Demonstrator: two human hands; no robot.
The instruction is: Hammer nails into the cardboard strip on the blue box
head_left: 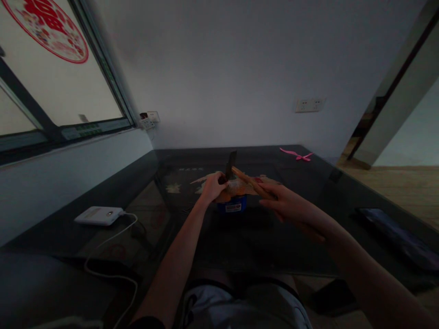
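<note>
In the middle of the dark table, my left hand (213, 185) is closed around the lower end of a dark, flat, blade-like piece (231, 162) that points up. My right hand (286, 198) grips a light-brown wooden stick (250, 180), slanting up and left. The stick's far end is close to the dark piece; whether they touch, I cannot tell. Beneath both hands lies a crumpled orange and whitish thing (235, 187), its kind unclear in the dim light. It is over a blue container (232, 204) with a pale label, whose top it hides.
A white power bank (99, 215) with a white cable (113, 276) lies at the left. A pink ribbon (298, 155) is near the back right corner, and a dark phone-like slab (399, 235) is at the right edge. The black tabletop (236, 246) ends before my lap.
</note>
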